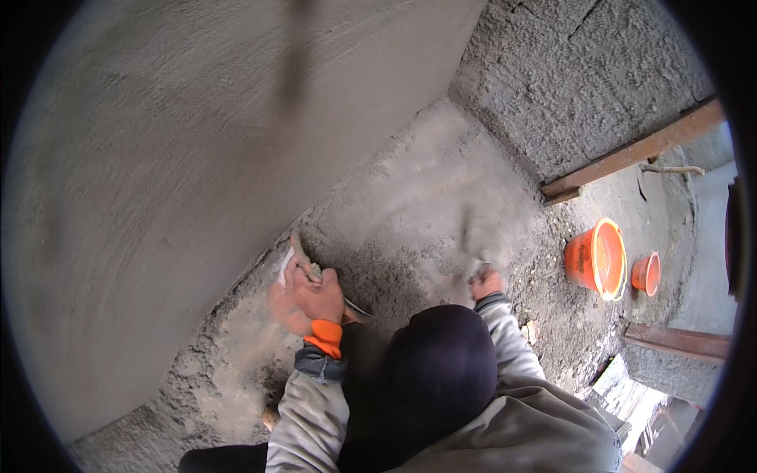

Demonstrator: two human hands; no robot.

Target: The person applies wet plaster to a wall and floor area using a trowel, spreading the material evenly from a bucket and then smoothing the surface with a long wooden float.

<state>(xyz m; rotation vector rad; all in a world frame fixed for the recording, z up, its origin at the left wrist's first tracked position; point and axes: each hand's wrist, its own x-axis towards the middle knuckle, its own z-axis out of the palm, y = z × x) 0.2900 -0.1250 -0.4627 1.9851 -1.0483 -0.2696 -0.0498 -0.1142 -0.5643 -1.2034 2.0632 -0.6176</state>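
Near the foot of the plastered wall [158, 173], my left hand [314, 296] is closed around a hand float [356, 314], a flat tool partly hidden by the fingers and angled along the joint with the rough floor [394, 229]. My right hand [485, 284] grips a trowel [471, 236], its blade smeared by motion over the grey mortar. A dark, rounded, cloth-covered shape [438, 355] lies between my grey-sleeved forearms.
Two orange buckets, one large [583, 260] and one small [646, 272], stand at the right. A timber board [631, 150] runs along a rough concrete block at the upper right. Another board [670, 339] and pale scraps [615, 386] lie at the lower right.
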